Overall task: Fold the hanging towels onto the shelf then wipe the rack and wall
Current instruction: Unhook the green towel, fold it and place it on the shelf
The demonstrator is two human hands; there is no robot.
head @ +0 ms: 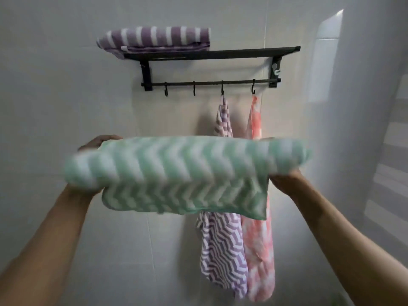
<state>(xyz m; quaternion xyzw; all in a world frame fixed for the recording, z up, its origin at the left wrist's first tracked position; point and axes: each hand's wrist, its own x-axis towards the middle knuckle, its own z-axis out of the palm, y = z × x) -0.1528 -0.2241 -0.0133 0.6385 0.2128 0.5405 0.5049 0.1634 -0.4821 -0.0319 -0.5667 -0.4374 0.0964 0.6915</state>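
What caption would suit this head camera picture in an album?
Two hands, left and right, hold a folded green towel below the rack, two towels hanging.

towels: 4 (1 green (181, 173), 2 purple (154, 38) (223, 246), 1 pink (259, 250)) | hooks (166, 92): 4 | rack (212, 54): 1 | hands (97, 143): 2

Single head-worn wide-angle view, facing the tiled wall (66, 96) square on, tilted slightly upward so the black rack (212, 54) sits in the upper frame, both forearms entering from the near bottom corners, edges bowed by the lens
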